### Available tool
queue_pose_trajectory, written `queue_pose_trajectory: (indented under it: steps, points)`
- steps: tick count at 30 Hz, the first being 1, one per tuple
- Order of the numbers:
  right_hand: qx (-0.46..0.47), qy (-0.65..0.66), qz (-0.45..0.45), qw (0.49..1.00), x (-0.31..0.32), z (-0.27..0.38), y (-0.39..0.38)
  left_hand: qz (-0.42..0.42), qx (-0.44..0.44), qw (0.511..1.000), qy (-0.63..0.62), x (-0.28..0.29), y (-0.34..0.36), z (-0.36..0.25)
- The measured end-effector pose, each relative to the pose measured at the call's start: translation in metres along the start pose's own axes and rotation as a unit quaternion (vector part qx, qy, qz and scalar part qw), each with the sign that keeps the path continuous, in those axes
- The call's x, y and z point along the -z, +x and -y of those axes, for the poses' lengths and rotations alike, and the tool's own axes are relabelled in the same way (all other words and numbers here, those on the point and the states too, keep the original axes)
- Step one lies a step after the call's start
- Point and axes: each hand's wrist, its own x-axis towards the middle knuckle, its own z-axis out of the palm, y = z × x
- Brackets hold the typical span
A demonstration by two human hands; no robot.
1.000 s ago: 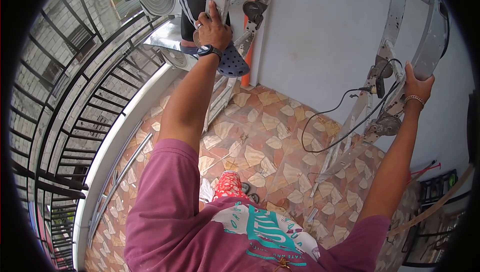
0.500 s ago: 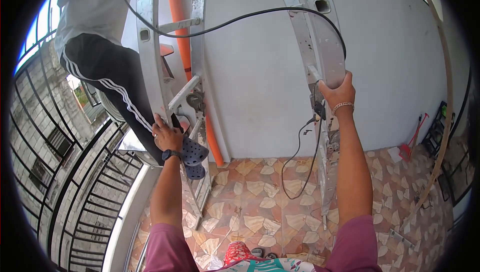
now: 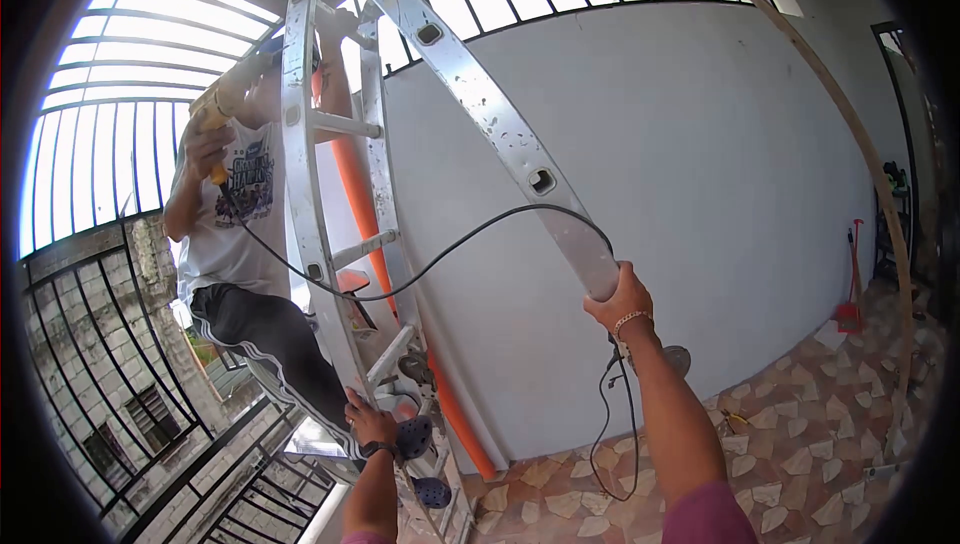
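Observation:
My left hand (image 3: 368, 416) grips the side rail of the aluminium ladder (image 3: 300, 164) low on the left, beside a person's dark perforated clog (image 3: 413, 436). My right hand (image 3: 620, 299) is closed around the slanting right section of the ladder (image 3: 480, 104). A person (image 3: 255, 244) in a white T-shirt and black striped trousers stands on the left section, one hand holding a yellow power tool (image 3: 215, 114), the other arm raised behind the rails. From the tool a black cord (image 3: 465, 236) loops across to the right section and hangs down past my right hand.
An orange pipe (image 3: 465, 424) runs along the white wall (image 3: 730, 174). Black railings (image 3: 80, 374) line the left side. At the right are a bent wooden strip (image 3: 880, 224), a red long-handled dustpan (image 3: 848, 316) and pliers (image 3: 733, 417) on the tiled floor (image 3: 790, 464).
The view has tilted upward from my legs and the floor to the ladder's top, bringing the person's upper body and the tool into sight. Both my hands stay on the ladder.

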Motion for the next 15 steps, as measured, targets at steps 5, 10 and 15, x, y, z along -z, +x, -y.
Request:
queue_pose_trajectory:
  steps: [5,10,15]
  points:
    - [0.013,-0.002,-0.009,1.000,-0.008,-0.004,0.003,0.022,-0.003,1.000,-0.003,-0.005,0.003,0.003]
    - [0.002,0.015,0.002,1.000,-0.010,0.000,0.005,0.008,-0.005,1.000,0.016,-0.008,0.005,0.004]
    - [0.014,0.005,-0.018,1.000,-0.012,-0.005,0.006,0.017,-0.004,1.000,0.009,-0.009,0.006,0.003]
